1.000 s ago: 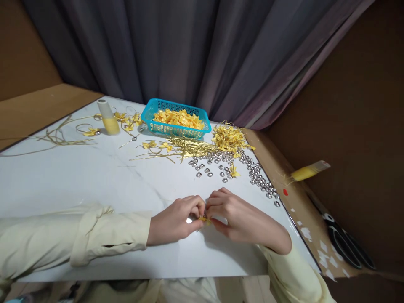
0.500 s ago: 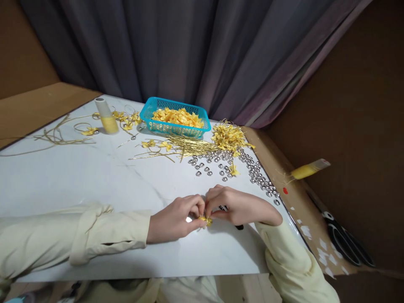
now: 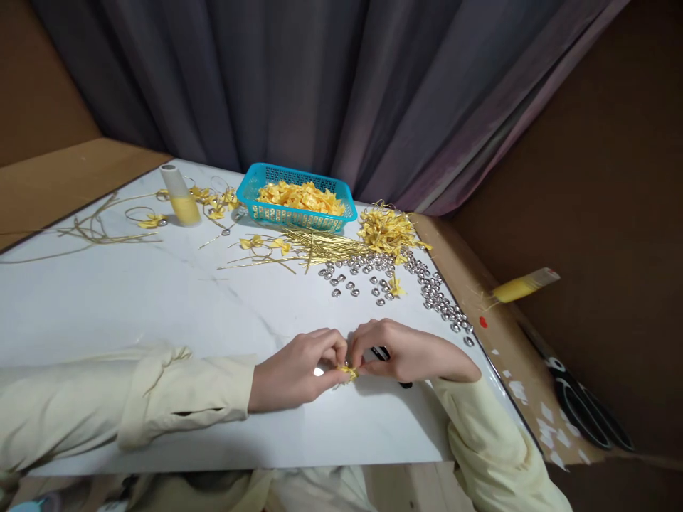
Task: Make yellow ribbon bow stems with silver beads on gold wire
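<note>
Low over the front of the white table, my left hand point(image 3: 302, 368) pinches a small yellow ribbon bow point(image 3: 349, 372) between thumb and fingertips. My right hand point(image 3: 405, 350) meets it from the other side, its thumb and forefinger closed on the bow's right edge. Fingers cover much of the bow, and whether a wire or charm is in it I cannot tell. Under my right hand lies a black object point(image 3: 380, 352), mostly hidden. Beyond my hands are loose silver heart-shaped charms point(image 3: 440, 299) and a single yellow bow point(image 3: 395, 286).
A blue basket point(image 3: 297, 217) of yellow bows stands at the back. Beside it are gold twist ties point(image 3: 325, 245) and a heap of tied bows point(image 3: 387, 231). A yellow-filled bottle point(image 3: 184, 203) stands left; another tube point(image 3: 526, 286) and scissors point(image 3: 584, 409) lie on cardboard at right.
My right hand's fingers have shifted slightly at the bow, and the gap between thumb and forefinger looks a little wider. My left hand stays in place.
</note>
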`<move>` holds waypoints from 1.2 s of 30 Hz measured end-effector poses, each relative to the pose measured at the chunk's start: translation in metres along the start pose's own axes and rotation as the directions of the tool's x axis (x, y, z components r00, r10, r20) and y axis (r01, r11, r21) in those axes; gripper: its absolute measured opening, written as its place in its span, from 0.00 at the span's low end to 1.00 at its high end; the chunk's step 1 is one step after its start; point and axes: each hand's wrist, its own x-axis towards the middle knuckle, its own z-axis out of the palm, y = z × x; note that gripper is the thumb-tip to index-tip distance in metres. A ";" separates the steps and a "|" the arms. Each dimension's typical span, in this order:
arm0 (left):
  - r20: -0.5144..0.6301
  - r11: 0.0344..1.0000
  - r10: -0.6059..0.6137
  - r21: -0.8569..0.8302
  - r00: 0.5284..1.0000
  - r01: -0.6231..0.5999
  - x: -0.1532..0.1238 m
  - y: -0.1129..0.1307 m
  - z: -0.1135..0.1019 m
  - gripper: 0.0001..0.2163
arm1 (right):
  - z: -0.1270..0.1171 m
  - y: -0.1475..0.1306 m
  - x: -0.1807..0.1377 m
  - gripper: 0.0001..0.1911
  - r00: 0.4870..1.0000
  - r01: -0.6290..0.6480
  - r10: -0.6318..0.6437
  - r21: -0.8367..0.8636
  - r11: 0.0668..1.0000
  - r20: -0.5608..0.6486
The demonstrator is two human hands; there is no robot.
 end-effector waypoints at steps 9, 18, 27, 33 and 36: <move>-0.010 0.999 -0.043 0.007 0.999 0.044 0.003 0.003 -0.002 0.06 | 0.040 -0.028 -0.012 0.11 0.903 -0.221 0.080 -0.296 0.929 -0.423; 0.014 1.000 -0.008 0.029 1.000 0.008 0.003 -0.002 -0.002 0.06 | 0.071 -0.037 -0.003 0.13 0.732 -0.285 -0.236 -0.603 0.745 -0.639; 0.011 0.998 0.020 0.051 1.000 -0.021 0.002 -0.003 -0.002 0.07 | 0.064 -0.033 -0.005 0.12 0.762 -0.268 -0.157 -0.527 0.807 -0.628; 0.018 0.999 0.018 0.038 1.000 -0.019 0.001 0.000 -0.002 0.07 | 0.052 -0.032 -0.008 0.09 0.828 -0.266 -0.001 -0.394 0.880 -0.560; 0.021 1.000 0.010 0.025 1.000 -0.011 0.002 0.000 -0.001 0.07 | 0.043 -0.031 -0.009 0.09 0.870 -0.262 0.082 -0.316 0.912 -0.486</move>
